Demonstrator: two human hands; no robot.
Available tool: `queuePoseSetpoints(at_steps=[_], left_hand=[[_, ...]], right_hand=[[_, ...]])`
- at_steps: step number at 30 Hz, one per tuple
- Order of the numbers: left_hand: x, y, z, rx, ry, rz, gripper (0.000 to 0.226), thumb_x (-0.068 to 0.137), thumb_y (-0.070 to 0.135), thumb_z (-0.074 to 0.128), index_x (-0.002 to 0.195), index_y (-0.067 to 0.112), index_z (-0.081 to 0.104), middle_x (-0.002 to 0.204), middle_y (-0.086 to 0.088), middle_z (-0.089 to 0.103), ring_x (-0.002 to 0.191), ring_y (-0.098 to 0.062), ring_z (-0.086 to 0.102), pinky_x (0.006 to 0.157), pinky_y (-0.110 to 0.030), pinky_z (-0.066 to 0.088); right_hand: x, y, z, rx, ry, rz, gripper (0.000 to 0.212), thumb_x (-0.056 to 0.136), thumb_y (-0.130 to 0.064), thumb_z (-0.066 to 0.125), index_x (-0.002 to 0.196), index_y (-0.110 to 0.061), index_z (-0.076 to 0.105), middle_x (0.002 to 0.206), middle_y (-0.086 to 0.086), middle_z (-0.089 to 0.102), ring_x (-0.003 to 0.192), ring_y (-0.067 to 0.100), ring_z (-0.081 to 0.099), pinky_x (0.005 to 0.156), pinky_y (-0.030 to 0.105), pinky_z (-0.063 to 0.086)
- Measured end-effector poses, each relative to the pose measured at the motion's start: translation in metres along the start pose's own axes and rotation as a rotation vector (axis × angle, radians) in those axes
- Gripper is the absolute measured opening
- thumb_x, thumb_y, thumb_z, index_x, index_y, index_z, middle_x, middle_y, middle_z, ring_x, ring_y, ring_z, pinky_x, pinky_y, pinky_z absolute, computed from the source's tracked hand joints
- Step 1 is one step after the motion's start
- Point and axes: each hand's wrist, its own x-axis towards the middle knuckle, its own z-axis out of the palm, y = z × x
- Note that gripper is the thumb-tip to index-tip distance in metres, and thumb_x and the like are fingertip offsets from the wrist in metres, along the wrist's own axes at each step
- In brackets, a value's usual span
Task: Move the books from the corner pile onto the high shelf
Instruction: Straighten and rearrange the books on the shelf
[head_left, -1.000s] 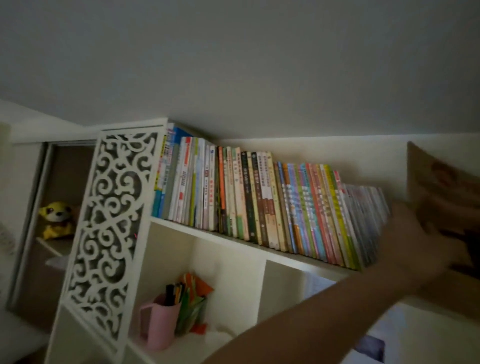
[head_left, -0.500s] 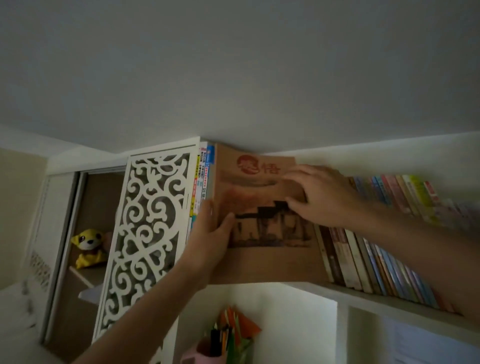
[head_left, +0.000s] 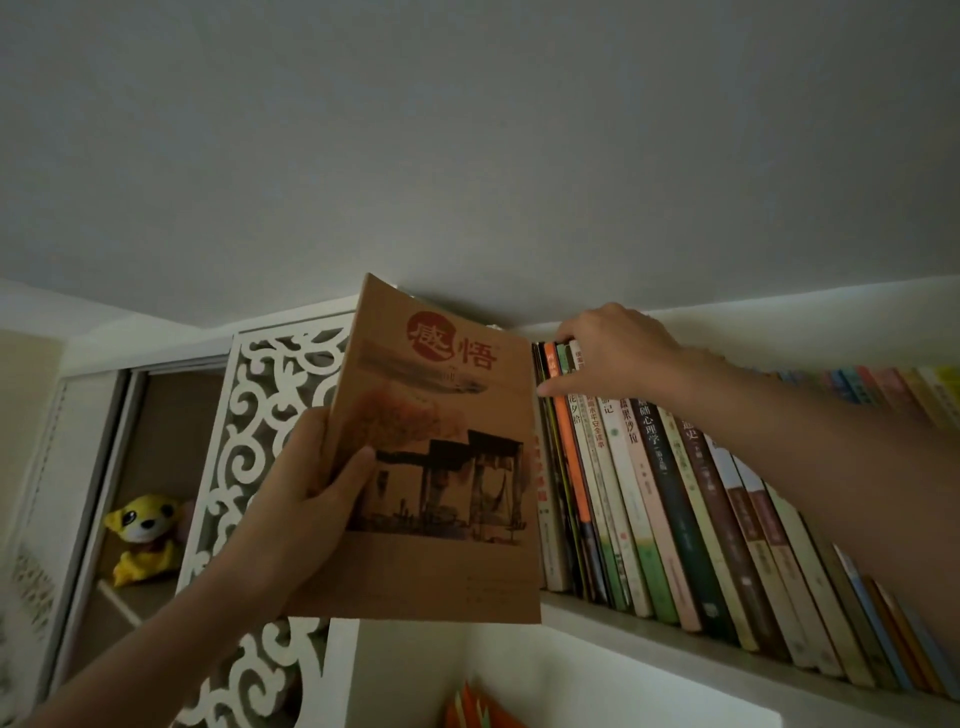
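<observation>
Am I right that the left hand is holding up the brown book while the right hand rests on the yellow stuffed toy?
Not quite. The left hand does hold the brown book, but the right hand is on the row of books on the high shelf, not on the yellow stuffed toy. The head view shows this.

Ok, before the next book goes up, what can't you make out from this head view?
- Gap for the brown book: the book itself covers the shelf's left end.
- Left hand fingers: behind the cover, only the thumb shows.
- Right hand fingertips: tucked among the shelved books, so its grip is unclear.
- Corner pile: outside the frame.
- Far-right spines: blurred and cut by the edge and forearm.
- Orange items: cut by the bottom edge.
</observation>
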Motion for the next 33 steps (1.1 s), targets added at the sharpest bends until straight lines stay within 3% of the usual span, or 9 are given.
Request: queuePoseSetpoints(at_steps=[8,15,21,26,33], left_hand=[[-0.016,-0.003,0.001,-0.054,0.019,-0.025,0.020,0.092,0.025,0.053,0.110,0.035,0.051,0.099,-0.005,0.069,0.086,-0.021,0.071,0.071,-0.046,0.059],[-0.030,0.006,-0.005,-0.016,0.033,0.038,0.020,0.092,0.026,0.052,0.110,0.034,0.050,0.093,-0.004,0.073,0.080,-0.016,0.073,0.061,-0.033,0.059],[-0.031,0.011,0.002,0.009,0.016,0.046,0.020,0.092,0.028,0.053,0.110,0.036,0.049,0.099,-0.006,0.070,0.084,-0.017,0.072,0.070,-0.042,0.060],[-0.029,0.012,0.011,0.043,0.015,0.053,0.015,0.093,0.024,0.054,0.104,0.034,0.050,0.096,-0.007,0.069,0.082,-0.020,0.071,0.070,-0.049,0.059],[-0.026,0.020,0.002,0.066,-0.025,0.074,0.018,0.092,0.023,0.053,0.108,0.031,0.049,0.087,-0.003,0.071,0.074,-0.019,0.072,0.060,-0.037,0.060]], right_hand=[[0.003,0.006,0.001,0.035,-0.002,0.007,0.052,0.074,-0.059,0.071,0.110,-0.023,0.063,0.095,0.000,0.069,0.081,0.015,0.065,0.072,0.033,0.053],[0.000,0.009,-0.011,0.031,-0.090,-0.001,0.044,0.081,-0.055,0.067,0.108,-0.025,0.051,0.084,-0.006,0.057,0.081,0.015,0.057,0.083,0.039,0.049],[-0.001,0.016,-0.016,0.020,-0.095,-0.027,0.045,0.079,-0.059,0.066,0.103,-0.025,0.050,0.088,-0.004,0.064,0.082,0.016,0.060,0.086,0.042,0.048],[-0.001,0.017,-0.014,0.082,-0.081,-0.002,0.045,0.077,-0.056,0.068,0.103,-0.024,0.049,0.083,-0.002,0.065,0.073,0.014,0.064,0.077,0.039,0.054],[-0.009,0.009,-0.006,0.008,0.066,0.008,0.045,0.076,-0.056,0.066,0.100,-0.024,0.045,0.075,-0.002,0.060,0.066,0.017,0.062,0.070,0.037,0.056]])
